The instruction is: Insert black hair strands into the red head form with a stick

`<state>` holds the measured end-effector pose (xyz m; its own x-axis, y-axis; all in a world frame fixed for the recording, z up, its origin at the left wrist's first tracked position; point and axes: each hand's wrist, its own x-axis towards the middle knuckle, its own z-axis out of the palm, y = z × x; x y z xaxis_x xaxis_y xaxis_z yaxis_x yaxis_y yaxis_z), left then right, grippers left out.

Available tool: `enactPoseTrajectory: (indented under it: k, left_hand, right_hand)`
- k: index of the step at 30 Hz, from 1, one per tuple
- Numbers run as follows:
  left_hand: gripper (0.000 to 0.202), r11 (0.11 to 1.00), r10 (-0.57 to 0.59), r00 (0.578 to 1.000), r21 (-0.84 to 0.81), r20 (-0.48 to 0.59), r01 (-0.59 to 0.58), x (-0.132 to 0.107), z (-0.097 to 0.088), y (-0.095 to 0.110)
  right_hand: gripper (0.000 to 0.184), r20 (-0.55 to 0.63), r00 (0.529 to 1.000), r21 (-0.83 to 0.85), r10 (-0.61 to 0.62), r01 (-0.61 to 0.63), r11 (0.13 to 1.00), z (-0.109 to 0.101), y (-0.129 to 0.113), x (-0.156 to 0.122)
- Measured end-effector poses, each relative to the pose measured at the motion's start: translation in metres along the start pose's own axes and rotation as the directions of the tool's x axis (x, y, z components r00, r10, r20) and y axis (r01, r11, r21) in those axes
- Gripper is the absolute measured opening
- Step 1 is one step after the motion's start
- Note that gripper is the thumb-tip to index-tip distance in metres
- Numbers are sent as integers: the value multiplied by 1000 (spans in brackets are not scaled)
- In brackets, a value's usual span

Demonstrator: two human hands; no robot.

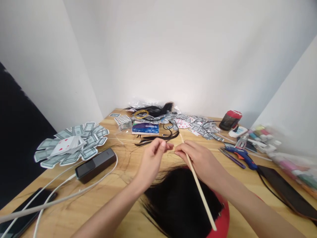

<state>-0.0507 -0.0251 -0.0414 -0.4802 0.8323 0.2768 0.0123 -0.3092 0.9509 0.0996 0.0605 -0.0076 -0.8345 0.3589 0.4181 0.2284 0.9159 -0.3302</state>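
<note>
My left hand point(153, 156) is pinched shut at its fingertips on a thin strand of black hair, above a mass of black hair point(180, 201) lying over a red rounded form point(224, 216). My right hand point(198, 158) is closed round a long pale wooden stick point(198, 183), which runs from near the fingertips down towards the red form. The two hands' fingertips nearly meet over the wooden table point(119, 185).
A fan of playing cards point(71, 145) lies at the left beside a black power bank point(95, 164) with white cables and a phone point(22, 215). Scattered cards, more black hair point(153, 110) and a blue packet point(145, 128) lie behind. A blue glue gun point(239, 153) and bottles lie right.
</note>
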Motion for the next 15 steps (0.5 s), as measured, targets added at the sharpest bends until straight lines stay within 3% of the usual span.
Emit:
enactPoseTrajectory:
  k: [3, 9, 11, 15]
  left_hand:
    - [31, 994, -27, 994, 108, 106, 15, -11, 7, 0]
    - [30, 924, -81, 966, 382, 245, -20, -12, -2, 10]
    - [31, 893, -99, 960, 448, 263, -31, -12, -3, 14]
    - [29, 842, -92, 963, 537, 252, -60, -14, -1, 20]
  right_hand:
    - [17, -46, 999, 8, -28, 28, 1000, 1, -6, 0]
    - [14, -42, 998, 37, 37, -35, 999, -11, 11, -5]
    - [15, -64, 995, 33, 74, -72, 997, -18, 16, -8]
    - [15, -214, 961, 15, 174, -174, 985, -30, 7, -15]
